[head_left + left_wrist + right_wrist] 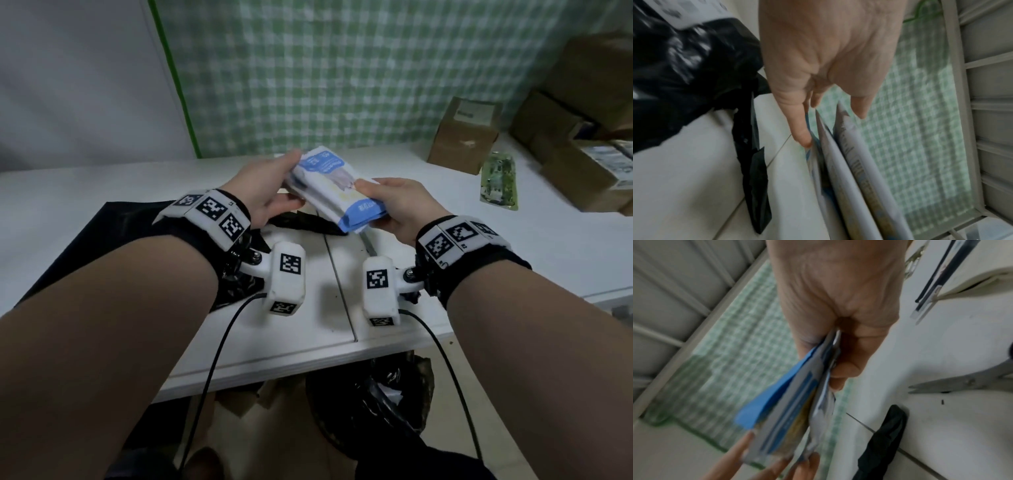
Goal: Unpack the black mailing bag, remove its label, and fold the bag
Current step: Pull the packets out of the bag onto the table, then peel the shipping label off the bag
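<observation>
A stack of blue and white flat packets [334, 192] is held in the air over the white table [513, 246]. My left hand [279, 181] pinches its far end between thumb and fingers; my right hand [387, 202] grips the near blue end. The left wrist view shows my left hand [828, 68] with its fingers along the packets [849, 170]. My right hand [838, 308] clamps the packets [789, 408] in the right wrist view. The crumpled black mailing bag [102, 233] lies on the table under my left forearm, its white label [690, 11] partly in view.
A cut black strip [884, 443] lies on the table below the packets, with scissors [962, 382] to its right. Cardboard boxes [462, 137] and a green packet [498, 181] stand at the back right. A black bin bag [370, 404] hangs under the table edge.
</observation>
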Available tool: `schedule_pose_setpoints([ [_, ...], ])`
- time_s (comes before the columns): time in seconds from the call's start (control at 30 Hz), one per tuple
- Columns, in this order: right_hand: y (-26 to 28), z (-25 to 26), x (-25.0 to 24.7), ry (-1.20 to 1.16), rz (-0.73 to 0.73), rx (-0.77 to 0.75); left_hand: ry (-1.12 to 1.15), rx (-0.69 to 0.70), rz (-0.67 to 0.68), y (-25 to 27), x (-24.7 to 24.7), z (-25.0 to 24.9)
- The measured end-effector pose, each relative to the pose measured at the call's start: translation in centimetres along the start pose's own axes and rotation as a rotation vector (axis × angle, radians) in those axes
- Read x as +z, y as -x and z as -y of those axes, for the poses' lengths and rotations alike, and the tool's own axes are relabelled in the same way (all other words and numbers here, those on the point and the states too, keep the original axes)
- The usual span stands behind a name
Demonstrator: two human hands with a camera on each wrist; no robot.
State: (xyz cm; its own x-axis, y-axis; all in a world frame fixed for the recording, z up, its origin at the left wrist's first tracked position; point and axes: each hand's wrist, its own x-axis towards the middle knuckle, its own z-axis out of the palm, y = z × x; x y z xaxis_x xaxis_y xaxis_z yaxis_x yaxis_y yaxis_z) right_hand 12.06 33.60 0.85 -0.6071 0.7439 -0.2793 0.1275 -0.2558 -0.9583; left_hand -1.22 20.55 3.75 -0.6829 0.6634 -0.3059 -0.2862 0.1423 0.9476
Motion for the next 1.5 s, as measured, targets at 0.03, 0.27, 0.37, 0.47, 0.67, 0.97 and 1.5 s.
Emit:
schedule_pose_setpoints([
  [0.03, -0.8, 0.0, -0.3, -0.044, -0.044, 0.011, -0.014, -0.011, 0.006, -0.6, 0.3, -0.2],
  [0.27, -5.8, -0.7, -2.4, -0.086, -0.317, 0.047, -0.166, -0.045, 0.048, -3.4, 1.2, 0.5],
  [0.37, -7.6, -1.6, -2.8, 0.056, -0.415, 0.050, -0.202, -0.053, 0.048, -4.3, 1.1, 1.2],
  [0.47, -9.0, -2.5, -3.2, 0.316, -0.460, 0.059, -0.226, -0.065, 0.050, -4.8, 1.1, 1.7],
  [0.67, -8.9, -1.9, -2.8, 0.756, -0.508, 0.109, -0.257, -0.069, 0.059, -4.8, 1.5, 2.4],
  [0.97, -6.8, 0.0, -0.9, 1.034, -0.543, 0.081, -0.349, 0.008, 0.018, -1.8, 0.2, 1.4],
  [1.5, 5.2, -3.5, 7.7, 0.754, 0.188, -0.041, -0.840, -0.157, -0.639, 5.1, -12.0, 5.6],
])
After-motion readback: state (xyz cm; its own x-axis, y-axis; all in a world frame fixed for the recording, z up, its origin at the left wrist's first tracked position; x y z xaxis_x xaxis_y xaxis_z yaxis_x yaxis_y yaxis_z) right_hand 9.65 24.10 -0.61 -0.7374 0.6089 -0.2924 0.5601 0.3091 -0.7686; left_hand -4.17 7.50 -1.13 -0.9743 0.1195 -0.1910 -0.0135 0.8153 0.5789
